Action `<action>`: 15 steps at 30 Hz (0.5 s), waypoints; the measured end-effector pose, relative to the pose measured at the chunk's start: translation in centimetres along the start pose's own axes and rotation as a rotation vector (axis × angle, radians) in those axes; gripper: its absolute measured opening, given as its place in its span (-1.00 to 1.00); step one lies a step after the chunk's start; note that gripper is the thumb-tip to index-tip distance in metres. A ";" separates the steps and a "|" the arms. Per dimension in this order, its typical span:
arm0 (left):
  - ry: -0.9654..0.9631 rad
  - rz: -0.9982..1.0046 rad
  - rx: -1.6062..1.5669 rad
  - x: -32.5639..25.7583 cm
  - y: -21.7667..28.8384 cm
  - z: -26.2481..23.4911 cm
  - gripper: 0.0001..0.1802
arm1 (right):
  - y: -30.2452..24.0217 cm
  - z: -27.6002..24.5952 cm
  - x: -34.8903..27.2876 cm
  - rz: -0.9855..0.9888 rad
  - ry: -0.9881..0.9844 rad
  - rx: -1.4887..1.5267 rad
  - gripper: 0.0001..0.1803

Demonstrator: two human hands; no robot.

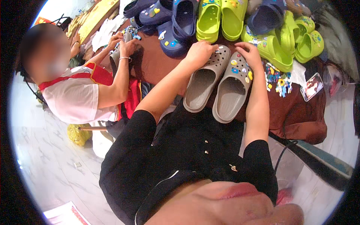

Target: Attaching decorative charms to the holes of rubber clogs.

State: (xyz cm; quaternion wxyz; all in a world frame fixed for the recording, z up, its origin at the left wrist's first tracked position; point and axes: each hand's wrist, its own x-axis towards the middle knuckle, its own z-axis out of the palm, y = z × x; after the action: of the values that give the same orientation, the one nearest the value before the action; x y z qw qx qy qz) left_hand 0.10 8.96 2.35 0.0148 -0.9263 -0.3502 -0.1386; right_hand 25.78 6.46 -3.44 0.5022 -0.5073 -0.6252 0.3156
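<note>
At the counter's near edge, grey clogs are apparently steadied by left hand and right hand — grip closure cannot be told.

Left clog: grey, perforated, toe pointing away from you.
Right clog: grey, colourful charms across its toe, alongside, pointing likewise.

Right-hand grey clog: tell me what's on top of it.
On the grey clog sit a blue flower charm, a round red charm and a yellow charm, among others. Whatever the right hand covers near the toe can't be seen.
</note>
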 end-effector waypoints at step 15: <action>0.048 0.092 -0.369 4.0 -4.3 2.5 -0.72 | -0.6 -0.1 0.3 0.024 -0.036 -0.009 -0.76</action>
State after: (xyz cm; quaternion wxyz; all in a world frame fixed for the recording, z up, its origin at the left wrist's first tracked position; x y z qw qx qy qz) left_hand 0.77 15.03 0.75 -0.1408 -0.9247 -0.2758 -0.2215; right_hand 25.64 6.56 -2.77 0.4847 -0.5113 -0.6292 0.3281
